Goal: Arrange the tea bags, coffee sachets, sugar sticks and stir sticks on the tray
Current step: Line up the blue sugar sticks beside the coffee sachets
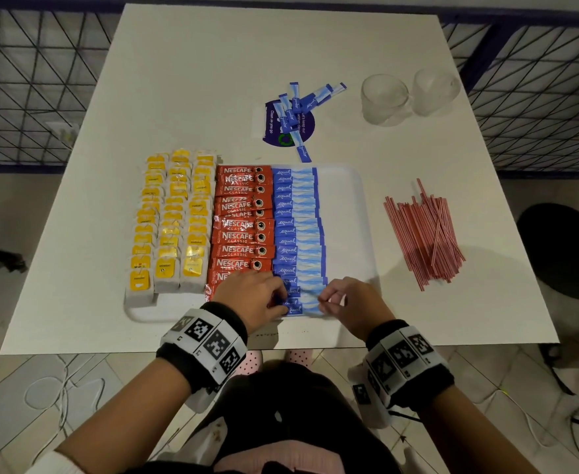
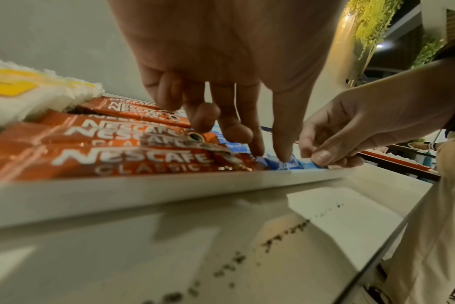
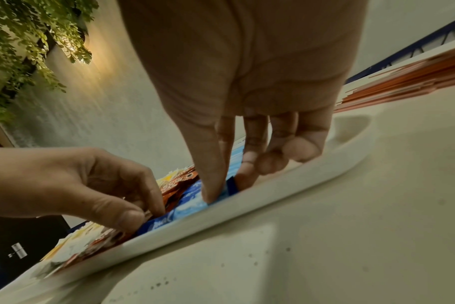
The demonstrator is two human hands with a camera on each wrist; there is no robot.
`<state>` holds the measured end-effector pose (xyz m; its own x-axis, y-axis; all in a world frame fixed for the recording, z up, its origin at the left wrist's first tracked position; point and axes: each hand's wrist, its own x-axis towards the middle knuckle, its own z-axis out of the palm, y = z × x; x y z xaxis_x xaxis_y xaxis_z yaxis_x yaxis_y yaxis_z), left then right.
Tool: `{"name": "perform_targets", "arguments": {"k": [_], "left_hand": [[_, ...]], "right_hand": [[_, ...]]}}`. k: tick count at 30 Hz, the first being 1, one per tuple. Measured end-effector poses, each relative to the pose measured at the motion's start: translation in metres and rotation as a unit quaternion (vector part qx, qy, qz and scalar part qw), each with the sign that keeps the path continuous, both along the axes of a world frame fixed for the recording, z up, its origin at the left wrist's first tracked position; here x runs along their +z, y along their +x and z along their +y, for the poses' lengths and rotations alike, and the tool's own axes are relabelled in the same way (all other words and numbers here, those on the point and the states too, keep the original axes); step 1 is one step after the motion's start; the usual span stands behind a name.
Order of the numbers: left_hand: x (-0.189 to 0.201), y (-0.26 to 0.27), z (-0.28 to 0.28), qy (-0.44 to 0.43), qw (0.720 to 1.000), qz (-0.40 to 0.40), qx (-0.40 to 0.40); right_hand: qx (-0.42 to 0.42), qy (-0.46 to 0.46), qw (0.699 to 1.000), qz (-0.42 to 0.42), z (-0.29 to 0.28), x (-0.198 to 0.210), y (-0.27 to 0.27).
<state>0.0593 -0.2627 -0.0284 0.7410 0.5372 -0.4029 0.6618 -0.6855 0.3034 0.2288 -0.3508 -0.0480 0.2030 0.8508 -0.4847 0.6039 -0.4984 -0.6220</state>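
Both hands pinch nearest sugar stick (image 1: pixel 295 310) | left hand (image 1: pixel 247 295), right hand (image 1: pixel 353 302) (tray's (image 1: pixel 349 186) near edge) | lay it square, flush with row.

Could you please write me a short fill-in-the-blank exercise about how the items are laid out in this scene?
1. The red stir sticks lie on the table, to the ____ of the tray.
2. Both hands pinch the nearest ____ sugar stick.
3. The coffee sachets lie between the sugar sticks and the ____ bags.
4. Two clear ____ stand at the far right.

Missing words: right; blue; tea; cups
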Motion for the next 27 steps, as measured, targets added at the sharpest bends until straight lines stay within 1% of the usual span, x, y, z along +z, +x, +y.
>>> {"name": "perform_targets", "arguments": {"k": [3, 7, 11, 14, 20, 23, 27], "left_hand": [[0.001, -0.001, -0.001, -0.001, 1.0, -0.01, 0.003], [0.001, -0.001, -0.001, 0.002, 1.0, -0.004, -0.006], [0.004, -0.001, 0.001, -0.007, 1.0, -0.005, -0.003], [0.013, 0.0, 0.01, -0.016, 1.0, -0.015, 0.019], [0.054, 0.012, 0.055, -0.043, 0.995, -0.044, 0.074], [0.081, 0.023, 0.086, -0.03, 0.993, -0.059, 0.095], [0.108, 0.04, 0.127, -0.042, 0.984, -0.077, 0.156]], "right_hand": [[0.0, 0.001, 1.0, -0.019, 0.0, -0.001, 0.001], [0.004, 0.0, 0.999, -0.036, 0.0, -0.001, 0.0], [0.005, 0.011, 0.999, -0.038, 0.001, 0.003, 0.003], [-0.012, 0.04, 0.999, -0.031, 0.008, 0.012, 0.012], [-0.001, 0.055, 0.998, -0.025, 0.056, 0.059, 0.036], [0.022, 0.083, 0.995, -0.053, 0.09, 0.086, 0.048], [0.026, 0.1, 0.992, -0.072, 0.14, 0.111, 0.066]]}}
